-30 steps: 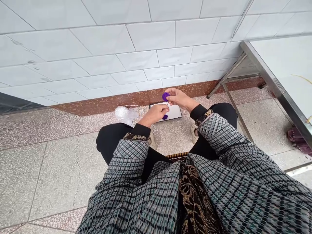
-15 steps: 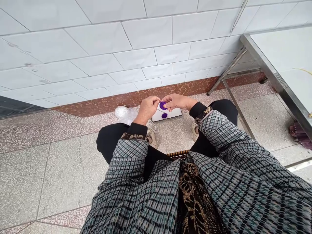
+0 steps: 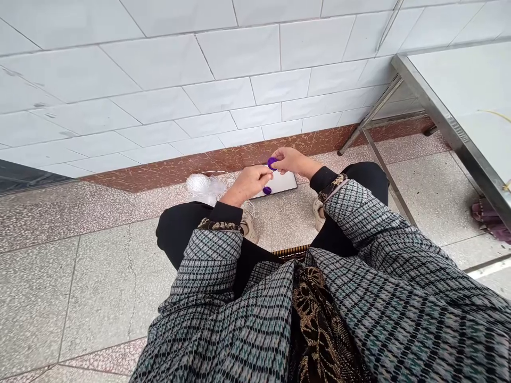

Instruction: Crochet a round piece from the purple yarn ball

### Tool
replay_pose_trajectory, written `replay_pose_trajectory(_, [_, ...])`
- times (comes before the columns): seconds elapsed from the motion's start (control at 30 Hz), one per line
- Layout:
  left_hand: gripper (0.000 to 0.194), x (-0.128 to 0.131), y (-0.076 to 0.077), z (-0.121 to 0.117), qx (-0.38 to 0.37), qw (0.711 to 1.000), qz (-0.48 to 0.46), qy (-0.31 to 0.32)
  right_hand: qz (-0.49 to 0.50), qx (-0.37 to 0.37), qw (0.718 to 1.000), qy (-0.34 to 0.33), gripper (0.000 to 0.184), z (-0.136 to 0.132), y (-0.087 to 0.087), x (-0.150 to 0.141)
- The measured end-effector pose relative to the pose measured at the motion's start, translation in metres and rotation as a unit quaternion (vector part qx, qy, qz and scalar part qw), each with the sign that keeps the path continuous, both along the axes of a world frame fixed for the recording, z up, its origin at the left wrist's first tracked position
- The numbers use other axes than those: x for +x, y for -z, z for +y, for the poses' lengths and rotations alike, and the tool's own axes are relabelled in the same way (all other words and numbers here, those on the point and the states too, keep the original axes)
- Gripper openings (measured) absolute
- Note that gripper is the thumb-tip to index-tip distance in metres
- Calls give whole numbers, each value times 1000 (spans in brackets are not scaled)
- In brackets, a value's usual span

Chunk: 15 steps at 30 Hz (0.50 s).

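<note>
My right hand (image 3: 290, 161) grips a small purple yarn ball (image 3: 272, 163) between thumb and fingers. Close beside it, my left hand (image 3: 252, 182) is closed in a pinch on the purple yarn near the ball's lower edge; the strand itself is hardly visible now. Below my left fingers a second, smaller purple piece of yarn (image 3: 267, 190) lies on a white board with a dark edge (image 3: 285, 182). Both hands hang above this board, between my knees.
On the floor left of the board lies a bundle of white cord in clear plastic (image 3: 202, 187), with loose strands. A metal-framed table (image 3: 447, 114) stands at the right, with dark reddish cloth (image 3: 491, 218) beneath it. A white tiled wall (image 3: 239, 53) rises in front.
My hands came together over the yarn ball, my left hand rising, then parted slightly. The right hand with the ball has lifted a little; the left has dropped. The smaller purple piece stays on the board.
</note>
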<state>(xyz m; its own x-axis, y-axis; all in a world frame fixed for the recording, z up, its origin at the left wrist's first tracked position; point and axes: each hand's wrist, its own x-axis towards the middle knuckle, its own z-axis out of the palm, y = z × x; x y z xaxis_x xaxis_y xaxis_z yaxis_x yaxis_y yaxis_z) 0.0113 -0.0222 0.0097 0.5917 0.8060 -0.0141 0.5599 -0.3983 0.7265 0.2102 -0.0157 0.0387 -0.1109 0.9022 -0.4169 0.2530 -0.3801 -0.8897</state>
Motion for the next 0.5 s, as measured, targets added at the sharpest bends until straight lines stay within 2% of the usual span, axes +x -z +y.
replay_pose_trajectory(0.07, [18,-6,-1,5,48,998,-7,-44,-18,-20,998,-53,28,-1,-2,1])
replay_pose_trajectory(0.13, [17,-11,-1,8,69,995,-8,-74,19,-42,993,-109,22,-3,-4,3])
replay_pose_trajectory(0.2, [15,-13,0,11,74,993,-15,-93,75,-53,986,-136,21,-5,-6,6])
replay_pose_trajectory(0.37, [20,-5,8,12,37,989,-50,-132,221,-38,970,-89,20,-5,-7,9])
replay_pose_trajectory(0.43, [23,1,12,8,-5,993,-50,-103,261,-28,963,-58,16,-4,-6,9])
replay_pose_trajectory(0.5, [25,6,14,4,-44,997,-36,-47,282,-8,959,-17,14,-2,-4,7])
